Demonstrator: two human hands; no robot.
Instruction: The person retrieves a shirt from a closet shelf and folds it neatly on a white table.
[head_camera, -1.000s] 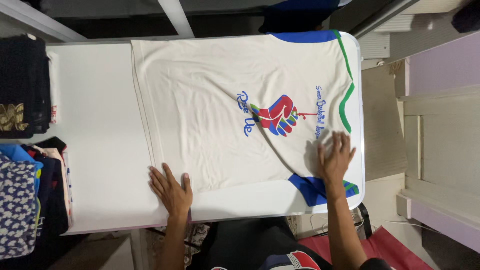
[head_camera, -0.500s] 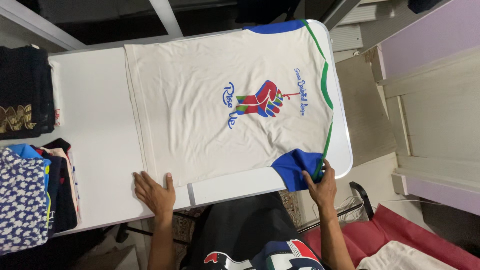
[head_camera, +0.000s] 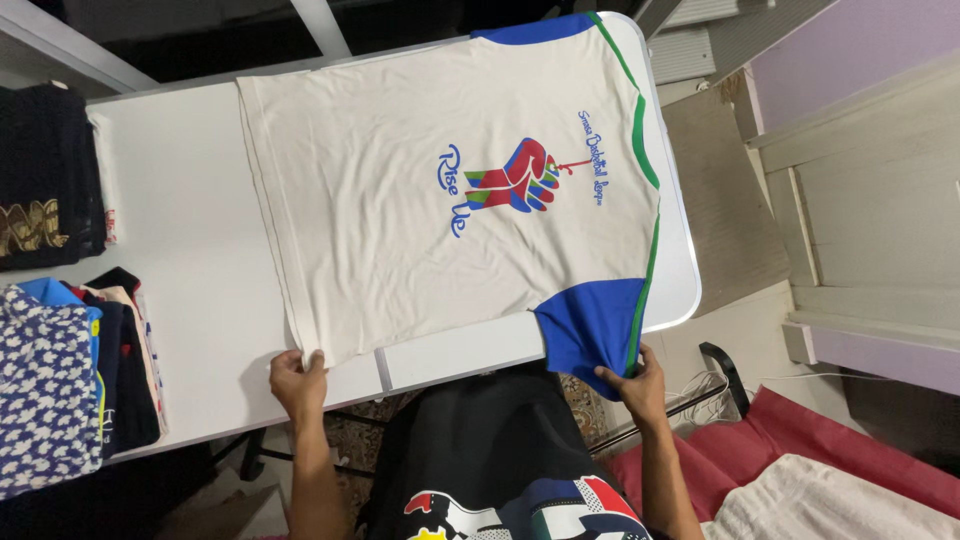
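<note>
A: Lying flat across the white table (head_camera: 200, 250), a cream T-shirt (head_camera: 400, 180) is seen print side up, with the coloured fist design (head_camera: 520, 178) near the middle of the cloth.

B: And the near hem corner is pinched by the left hand (head_camera: 297, 380), fingers closed on the fabric right at the table's front edge.

A: Yes, while the blue sleeve (head_camera: 590, 335) is gripped by the right hand (head_camera: 632, 382), closed on its lower edge where the sleeve hangs off the table.

B: So both near corners are held at once. The cloth between them is kept fairly taut that way, it would seem, so that the near side is controlled as one piece.

A: The far sleeve is seen at the top edge, also blue, with a green stripe running along the collar side.

B: To the left, folded clothes (head_camera: 50, 390) are stacked in a pile, and a dark garment (head_camera: 45, 175) is laid further back, well apart from the shirt.

A: A red cloth (head_camera: 800, 470) is seen on the floor at the right.
</note>
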